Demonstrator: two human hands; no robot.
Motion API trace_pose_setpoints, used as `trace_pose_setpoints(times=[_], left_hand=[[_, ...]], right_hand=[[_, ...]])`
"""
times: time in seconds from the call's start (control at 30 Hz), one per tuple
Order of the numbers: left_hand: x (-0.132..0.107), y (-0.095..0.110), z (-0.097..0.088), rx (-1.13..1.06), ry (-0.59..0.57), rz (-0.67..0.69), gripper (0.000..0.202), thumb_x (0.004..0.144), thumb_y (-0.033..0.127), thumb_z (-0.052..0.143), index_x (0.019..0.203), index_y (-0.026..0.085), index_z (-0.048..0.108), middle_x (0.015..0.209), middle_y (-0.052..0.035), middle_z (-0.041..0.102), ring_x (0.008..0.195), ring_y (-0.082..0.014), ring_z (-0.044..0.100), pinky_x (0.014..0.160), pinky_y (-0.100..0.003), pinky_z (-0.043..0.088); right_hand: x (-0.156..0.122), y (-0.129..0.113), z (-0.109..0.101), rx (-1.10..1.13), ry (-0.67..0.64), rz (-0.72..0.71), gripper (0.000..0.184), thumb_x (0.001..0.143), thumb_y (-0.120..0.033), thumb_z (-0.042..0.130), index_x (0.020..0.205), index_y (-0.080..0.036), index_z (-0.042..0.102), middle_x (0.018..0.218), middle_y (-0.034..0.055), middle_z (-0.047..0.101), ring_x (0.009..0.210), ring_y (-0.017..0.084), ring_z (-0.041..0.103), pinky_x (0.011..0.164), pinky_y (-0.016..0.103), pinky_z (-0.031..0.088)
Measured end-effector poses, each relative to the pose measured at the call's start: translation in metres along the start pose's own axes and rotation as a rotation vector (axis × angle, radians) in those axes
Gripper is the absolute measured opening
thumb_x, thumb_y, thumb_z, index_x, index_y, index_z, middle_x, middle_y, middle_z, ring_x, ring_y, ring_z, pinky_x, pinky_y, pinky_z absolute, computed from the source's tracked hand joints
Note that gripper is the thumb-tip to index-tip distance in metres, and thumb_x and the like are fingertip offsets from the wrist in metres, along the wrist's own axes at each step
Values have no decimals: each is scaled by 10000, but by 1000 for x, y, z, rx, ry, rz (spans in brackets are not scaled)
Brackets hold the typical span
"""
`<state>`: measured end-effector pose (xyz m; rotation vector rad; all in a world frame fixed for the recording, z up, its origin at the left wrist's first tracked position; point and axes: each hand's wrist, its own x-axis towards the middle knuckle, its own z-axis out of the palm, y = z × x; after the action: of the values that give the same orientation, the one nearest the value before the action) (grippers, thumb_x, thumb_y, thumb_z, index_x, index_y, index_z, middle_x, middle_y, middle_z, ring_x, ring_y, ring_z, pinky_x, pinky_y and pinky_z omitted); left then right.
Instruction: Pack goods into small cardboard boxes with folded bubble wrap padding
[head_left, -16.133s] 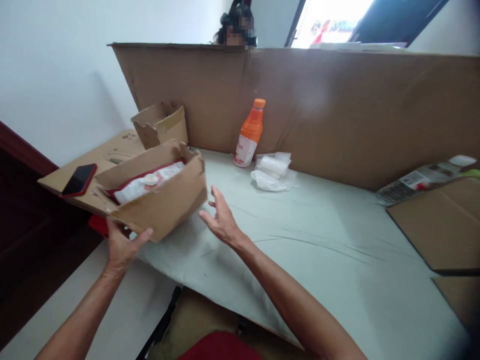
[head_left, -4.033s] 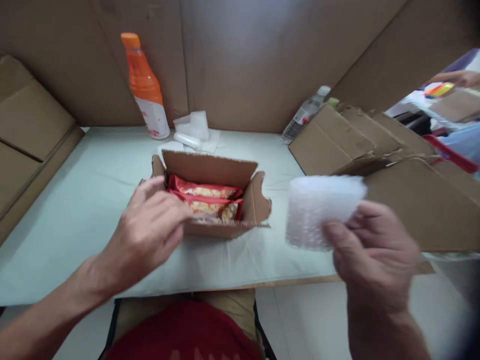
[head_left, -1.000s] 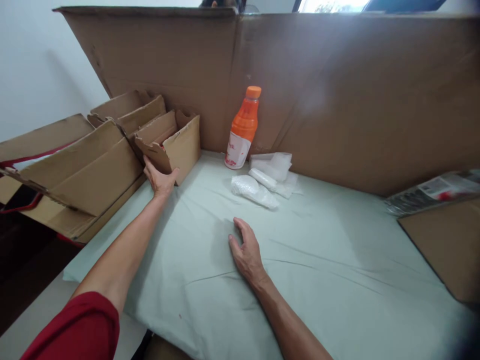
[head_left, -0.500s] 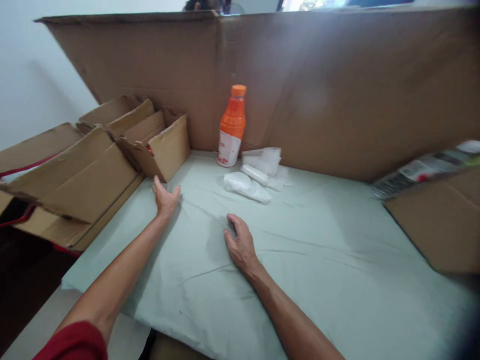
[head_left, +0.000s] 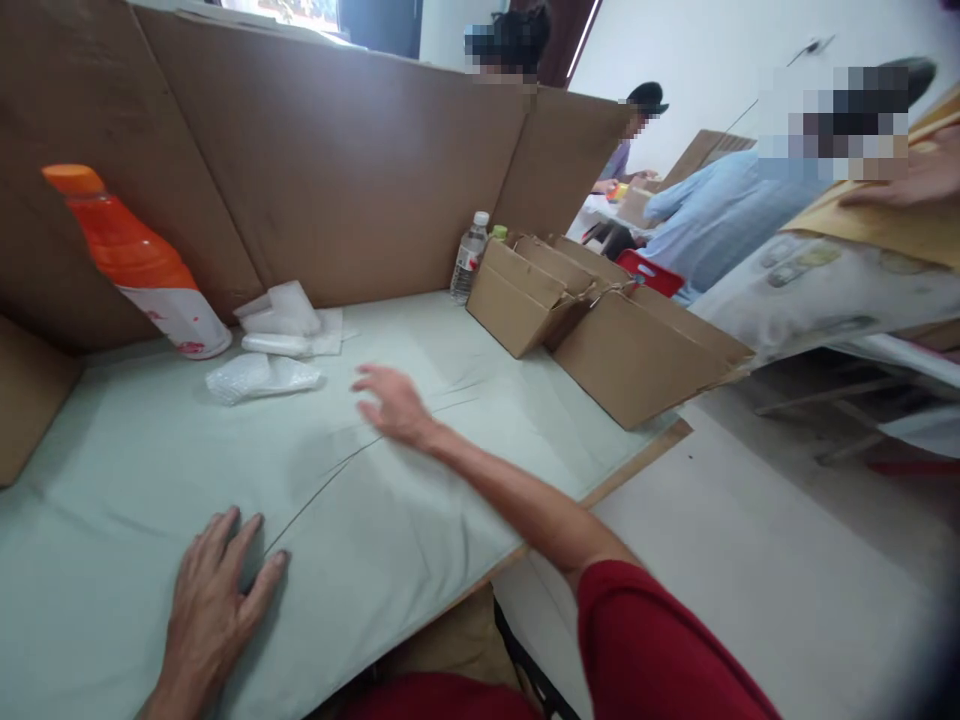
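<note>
My left hand (head_left: pixel 214 595) lies flat on the pale green cloth (head_left: pixel 315 480) near the table's front edge, fingers spread and empty. Further out over the cloth, my right hand (head_left: pixel 391 403) hovers open with nothing in it. A bubble-wrap piece (head_left: pixel 259 377) lies a little to the left of that hand, with white plastic packets (head_left: pixel 289 318) behind it. An orange bottle (head_left: pixel 139 265) leans at the back left. Several brown cardboard boxes (head_left: pixel 600 320) stand at the right edge of the table.
A tall cardboard screen (head_left: pixel 337 170) walls off the back. A clear water bottle (head_left: pixel 470 258) stands in the corner beside the boxes. Other people (head_left: pixel 720 200) sit at tables beyond, to the right. A cardboard edge (head_left: pixel 22 400) shows at far left.
The view has swung right. My left hand let go of the small box on the left and now rests flat near the front edge. My right hand lifted off the cloth.
</note>
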<state>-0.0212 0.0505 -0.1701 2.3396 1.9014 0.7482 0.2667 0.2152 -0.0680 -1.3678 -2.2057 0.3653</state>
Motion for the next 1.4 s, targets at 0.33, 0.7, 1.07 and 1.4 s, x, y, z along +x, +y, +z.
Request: trace_pose_setpoints(times=[0.33, 0.7, 1.07, 1.4], left_hand=[[-9, 34, 6, 175, 16, 106, 493, 969, 418, 518, 1378, 150, 582, 1495, -208, 526, 1413, -390, 464, 1140, -589, 400], [-9, 31, 6, 57, 58, 79, 474, 938, 436, 568, 1340, 188, 611, 1452, -186, 575, 1388, -383, 500, 1125, -588, 417], [-5, 52, -11, -426, 77, -241, 823, 858, 578, 645, 1529, 188, 373, 1508, -190, 496, 1373, -353, 523, 1132, -546, 448], [1, 77, -26, -763, -56, -399, 720, 732, 607, 755, 1276, 169, 580, 1262, -174, 652, 1285, -375, 584, 1126, -547, 440]], right_hand=[[12, 222, -221, -426, 690, 389, 489, 840, -704, 598, 970, -234, 632, 1039, 178, 662, 1181, 475, 547, 952, 803, 312], [1, 156, -202, -485, 347, 142, 205, 891, -375, 628, 812, -203, 705, 780, 89, 702, 806, 261, 652, 788, 438, 460], [-127, -25, -168, -55, 192, -503, 63, 914, -289, 708, 919, -227, 697, 877, 31, 746, 861, 213, 681, 897, 413, 463], [-222, 40, -83, 451, 84, 293, 541, 881, -454, 685, 1374, -240, 623, 1320, 136, 682, 1173, 318, 665, 979, 461, 564]])
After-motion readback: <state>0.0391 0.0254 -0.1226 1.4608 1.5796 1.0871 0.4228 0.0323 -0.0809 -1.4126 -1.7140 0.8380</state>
